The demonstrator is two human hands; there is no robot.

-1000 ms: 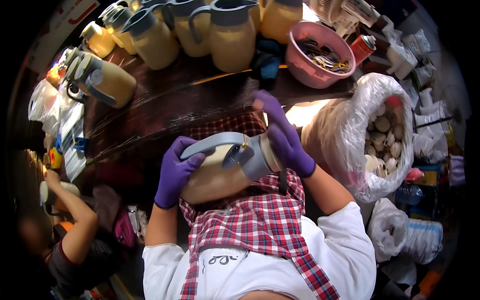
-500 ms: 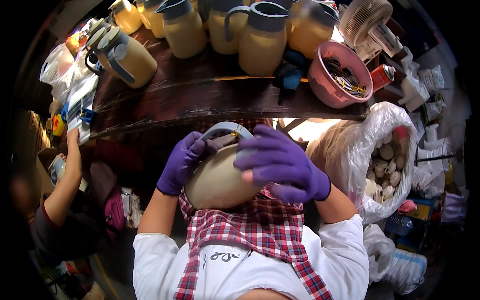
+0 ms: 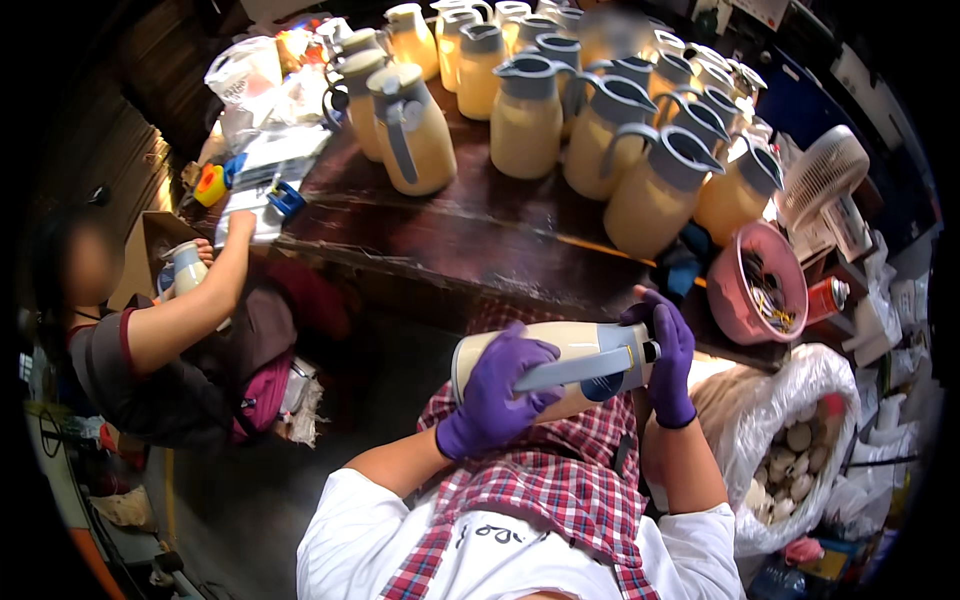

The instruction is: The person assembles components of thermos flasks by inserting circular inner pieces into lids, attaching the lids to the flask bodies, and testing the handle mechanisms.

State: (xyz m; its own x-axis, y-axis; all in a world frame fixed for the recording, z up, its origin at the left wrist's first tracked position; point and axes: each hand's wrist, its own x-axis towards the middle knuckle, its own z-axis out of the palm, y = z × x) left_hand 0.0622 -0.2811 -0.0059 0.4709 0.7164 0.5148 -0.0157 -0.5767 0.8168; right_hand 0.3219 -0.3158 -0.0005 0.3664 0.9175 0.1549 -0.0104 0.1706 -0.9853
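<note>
In the lower centre of the frame, a cream jug [image 3: 575, 343] with a grey handle and neck lies on its side above the wearer's checked apron [image 3: 560, 500], base to the left and top to the right. The gloved left hand [image 3: 505, 390] grips its body and handle; the right hand [image 3: 670, 365] is bent against the top end, and I cannot tell whether it grips. At the lower right, an open sack [image 3: 842, 395] lined with clear plastic holds many pale, rounded pieces [image 3: 798, 455]. Above it, a pink basin [image 3: 727, 290] on the table [image 3: 480, 245] contains dark, thin pieces and yellow ties. A red can [image 3: 825, 297] stands just beside the basin. Farther up, yellowish jugs [image 3: 527, 125] crowd the table; the front ones have open grey mouths, their insides too dark to read. The table's front edge slants from left of centre down to the right, beyond the held jug, with a bare strip behind it. Dark open floor [image 3: 345, 400] separates the wearer from a seated co-worker [image 3: 150, 345] at the left. Half a second ago the held jug showed its base to the camera and the right hand was spread across its side; now it lies lengthwise across the frame, and more of the jugs behind have come into view.
</note>
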